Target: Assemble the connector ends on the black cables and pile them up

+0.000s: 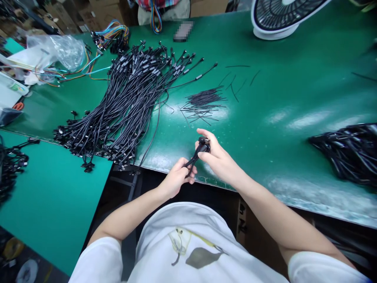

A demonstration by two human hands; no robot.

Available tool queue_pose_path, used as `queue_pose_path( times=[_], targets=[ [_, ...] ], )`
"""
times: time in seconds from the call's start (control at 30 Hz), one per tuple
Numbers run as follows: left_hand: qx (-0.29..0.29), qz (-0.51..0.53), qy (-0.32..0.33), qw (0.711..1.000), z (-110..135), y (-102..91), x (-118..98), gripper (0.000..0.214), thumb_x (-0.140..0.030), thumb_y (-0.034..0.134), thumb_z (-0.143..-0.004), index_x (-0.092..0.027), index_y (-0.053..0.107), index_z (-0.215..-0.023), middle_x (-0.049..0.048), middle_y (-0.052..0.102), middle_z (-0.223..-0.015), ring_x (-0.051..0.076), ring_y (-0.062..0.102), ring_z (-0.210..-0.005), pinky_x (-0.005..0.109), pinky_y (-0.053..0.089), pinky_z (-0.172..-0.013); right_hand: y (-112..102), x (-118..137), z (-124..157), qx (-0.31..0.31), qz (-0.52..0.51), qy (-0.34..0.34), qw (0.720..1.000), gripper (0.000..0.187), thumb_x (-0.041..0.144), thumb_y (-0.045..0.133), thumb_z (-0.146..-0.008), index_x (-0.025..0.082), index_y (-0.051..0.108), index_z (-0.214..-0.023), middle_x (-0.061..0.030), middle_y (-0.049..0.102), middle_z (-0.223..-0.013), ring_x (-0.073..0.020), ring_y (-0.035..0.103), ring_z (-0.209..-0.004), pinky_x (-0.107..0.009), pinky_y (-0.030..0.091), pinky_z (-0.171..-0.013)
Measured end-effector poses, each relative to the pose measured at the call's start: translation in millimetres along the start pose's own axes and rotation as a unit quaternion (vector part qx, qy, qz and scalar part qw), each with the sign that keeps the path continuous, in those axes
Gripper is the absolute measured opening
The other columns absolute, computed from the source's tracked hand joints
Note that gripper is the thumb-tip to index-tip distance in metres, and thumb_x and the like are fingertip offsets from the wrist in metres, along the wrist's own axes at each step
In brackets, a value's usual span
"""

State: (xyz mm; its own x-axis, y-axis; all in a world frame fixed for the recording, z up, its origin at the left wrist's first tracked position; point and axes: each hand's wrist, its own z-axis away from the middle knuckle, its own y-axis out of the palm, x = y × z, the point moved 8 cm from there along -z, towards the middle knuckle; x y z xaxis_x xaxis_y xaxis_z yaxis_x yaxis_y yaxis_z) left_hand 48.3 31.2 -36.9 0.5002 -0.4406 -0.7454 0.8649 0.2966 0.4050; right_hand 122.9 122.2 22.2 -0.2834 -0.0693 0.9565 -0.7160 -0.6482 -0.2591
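My right hand (216, 155) is closed around the black connector end (202, 146) of a short black cable, held just above the near edge of the green table (288, 90). My left hand (178, 177) pinches the same cable lower down, its fingers pressed together on the thin black lead. Both hands meet over the table's front edge, in front of my white shirt. A large heap of similar black cables (126, 102) lies to the left of my hands. A small bunch of thin black ties or tubes (203, 103) lies beyond my hands.
A second pile of black cables (350, 151) sits at the right. A white fan (279, 17) stands at the far edge. Coloured wires (113, 33) and a clear plastic bag (61, 49) lie far left. Another person stands across the table. A lower green surface (50, 196) adjoins at left.
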Motion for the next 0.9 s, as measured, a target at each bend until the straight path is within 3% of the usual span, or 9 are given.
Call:
queue_pose_path(
  times=[0.23, 0.43, 0.5, 0.57, 0.67, 0.73, 0.77, 0.83, 0.9],
  targets=[
    [-0.013, 0.084, 0.031, 0.996, 18.2, 9.0, 0.2, 0.019, -0.005, 0.044, -0.059, -0.018, 0.042, -0.073, -0.0028, 0.049, -0.068, 0.006, 0.041, -0.060, 0.018, 0.031, -0.055, 4.7, -12.6, -17.0, 0.013, -0.096, 0.027, 0.995, 0.050, 0.021, 0.047, -0.074, 0.028, 0.048, -0.123, -0.0022, 0.054, -0.102, -0.0169, 0.054, -0.087, -0.035, 0.049, -0.081],
    [-0.072, 0.093, 0.028, 0.993, 23.2, 0.5, 2.1, 0.025, -0.007, 0.051, -0.064, -0.018, 0.051, -0.086, -0.0017, 0.054, -0.080, 0.007, 0.049, -0.070, 0.020, 0.042, -0.065, 28.1, -16.6, -4.9, 0.002, -0.166, -0.012, 0.986, 0.050, 0.037, 0.060, -0.079, 0.024, 0.043, -0.124, -0.0056, 0.054, -0.112, -0.0156, 0.056, -0.092, -0.031, 0.050, -0.079],
    [-0.025, 0.066, -0.019, 0.997, 16.3, 10.9, 9.2, 0.035, -0.010, 0.055, -0.068, -0.020, 0.053, -0.101, -0.0004, 0.057, -0.085, 0.009, 0.054, -0.074, 0.023, 0.046, -0.069, 39.6, -20.4, 6.8, 0.043, -0.171, 0.002, 0.984, 0.038, 0.040, 0.057, -0.082, 0.021, 0.050, -0.114, -0.0064, 0.059, -0.107, -0.0161, 0.058, -0.091, -0.030, 0.050, -0.078],
    [0.068, 0.022, -0.077, 0.994, 13.0, 26.0, 19.2, 0.036, -0.021, 0.059, -0.075, -0.021, 0.053, -0.111, 0.0049, 0.061, -0.098, 0.015, 0.059, -0.087, 0.031, 0.050, -0.076, 29.1, -33.0, 17.8, 0.037, -0.168, 0.037, 0.984, 0.029, 0.043, 0.048, -0.088, 0.019, 0.054, -0.102, -0.0053, 0.062, -0.094, -0.0157, 0.060, -0.083, -0.030, 0.050, -0.074],
    [0.152, -0.145, -0.029, 0.977, 13.8, 21.5, 11.8, 0.034, -0.039, 0.053, -0.087, -0.020, 0.055, -0.115, 0.0123, 0.058, -0.122, 0.024, 0.057, -0.113, 0.044, 0.047, -0.096, -54.9, -62.3, 42.3, -0.128, -0.093, 0.079, 0.984, 0.032, 0.043, 0.047, -0.090, 0.018, 0.050, -0.109, -0.0011, 0.060, -0.079, -0.0154, 0.059, -0.070, -0.031, 0.050, -0.068],
    [0.100, -0.350, 0.093, 0.927, 13.4, -6.6, -14.0, 0.034, -0.039, 0.047, -0.091, -0.021, 0.055, -0.118, 0.0125, 0.058, -0.125, 0.025, 0.055, -0.118, 0.046, 0.040, -0.105, -142.1, -76.5, 73.6, -0.272, 0.059, 0.099, 0.955, 0.041, 0.038, 0.057, -0.084, 0.018, 0.047, -0.119, -0.0003, 0.059, -0.079, -0.0150, 0.057, -0.064, -0.033, 0.049, -0.068],
    [0.039, -0.457, 0.167, 0.873, 14.8, -24.5, -33.2, 0.034, -0.038, 0.047, -0.091, -0.020, 0.056, -0.119, 0.0129, 0.059, -0.125, 0.027, 0.054, -0.118, 0.048, 0.038, -0.106, -188.5, -78.8, 93.6, -0.343, 0.153, 0.109, 0.920, 0.048, 0.035, 0.063, -0.080, 0.018, 0.048, -0.123, -0.0024, 0.060, -0.087, -0.0148, 0.056, -0.064, -0.034, 0.048, -0.069],
    [-0.093, -0.617, 0.294, 0.724, 22.9, -55.8, -71.5, 0.039, -0.037, 0.047, -0.091, -0.016, 0.054, -0.123, 0.0169, 0.057, -0.126, 0.032, 0.051, -0.121, 0.052, 0.035, -0.107, -269.7, -75.2, 131.3, -0.434, 0.312, 0.112, 0.838, 0.047, 0.031, 0.067, -0.079, 0.019, 0.056, -0.123, -0.0080, 0.061, -0.096, -0.0170, 0.057, -0.071, -0.036, 0.047, -0.075],
    [-0.187, -0.711, 0.333, 0.590, 27.1, -81.4, -94.1, 0.048, -0.037, 0.046, -0.091, -0.010, 0.049, -0.130, 0.0222, 0.054, -0.129, 0.038, 0.049, -0.121, 0.054, 0.039, -0.102, -329.3, -64.2, 160.3, -0.488, 0.426, 0.094, 0.756, 0.043, 0.031, 0.063, -0.085, 0.018, 0.058, -0.126, -0.0161, 0.060, -0.106, -0.0232, 0.058, -0.088, -0.039, 0.043, -0.085]
  ],
)
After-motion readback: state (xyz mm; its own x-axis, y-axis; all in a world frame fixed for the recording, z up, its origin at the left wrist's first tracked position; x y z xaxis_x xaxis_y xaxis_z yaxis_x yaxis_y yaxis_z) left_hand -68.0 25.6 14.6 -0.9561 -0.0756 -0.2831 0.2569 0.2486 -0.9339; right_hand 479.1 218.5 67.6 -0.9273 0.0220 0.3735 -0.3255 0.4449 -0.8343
